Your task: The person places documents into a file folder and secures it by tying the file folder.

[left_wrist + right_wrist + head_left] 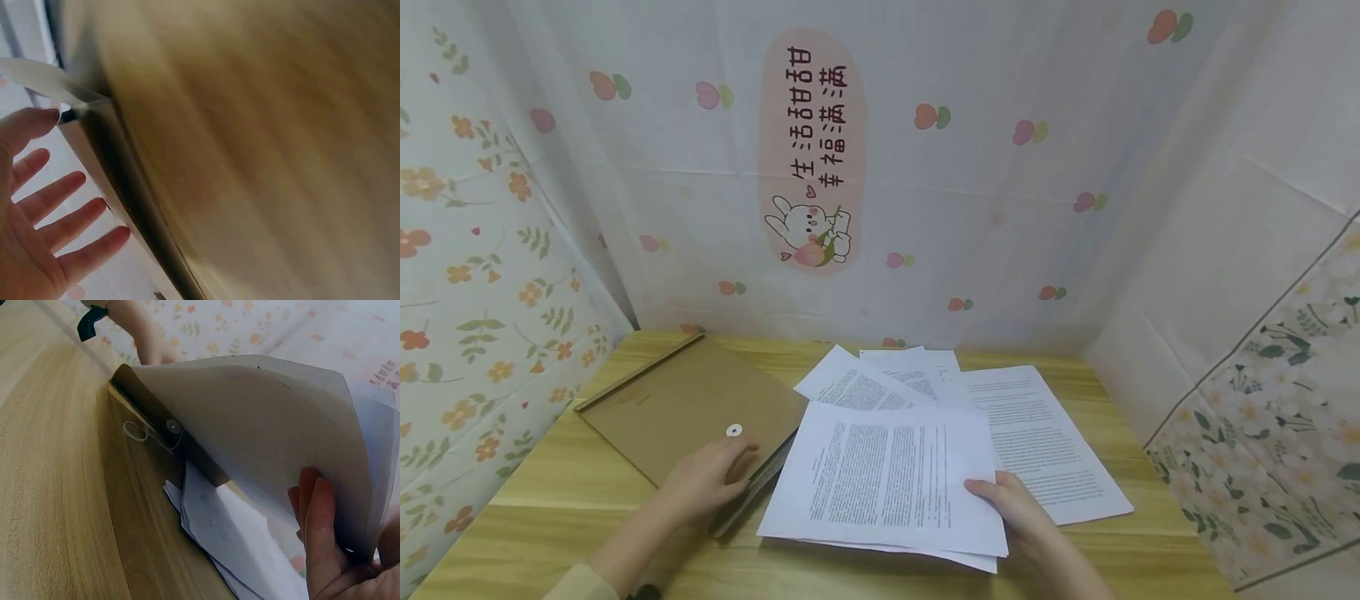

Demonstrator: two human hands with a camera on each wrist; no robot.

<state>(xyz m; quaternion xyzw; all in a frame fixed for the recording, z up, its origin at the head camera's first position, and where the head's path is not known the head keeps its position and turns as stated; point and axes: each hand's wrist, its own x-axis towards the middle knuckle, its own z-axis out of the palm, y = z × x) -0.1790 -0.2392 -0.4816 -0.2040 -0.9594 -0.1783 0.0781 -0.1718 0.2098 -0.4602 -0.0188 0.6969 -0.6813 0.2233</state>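
Note:
A brown kraft document folder with a white round button lies on the left of the table. Over its near right edge, by the raised flap, my left hand hovers with loosely spread fingers; the left wrist view shows nothing in them. My right hand grips a stack of printed sheets at its right edge, thumb on top and fingers beneath. The stack is tilted above the table, its left edge beside the folder's flap. Whether any sheet is inside the folder is hidden.
More printed sheets lie on the wood-patterned table behind and right of the held stack, some fanned out. A thin string hangs by the flap's button. Patterned cloth walls the back and both sides.

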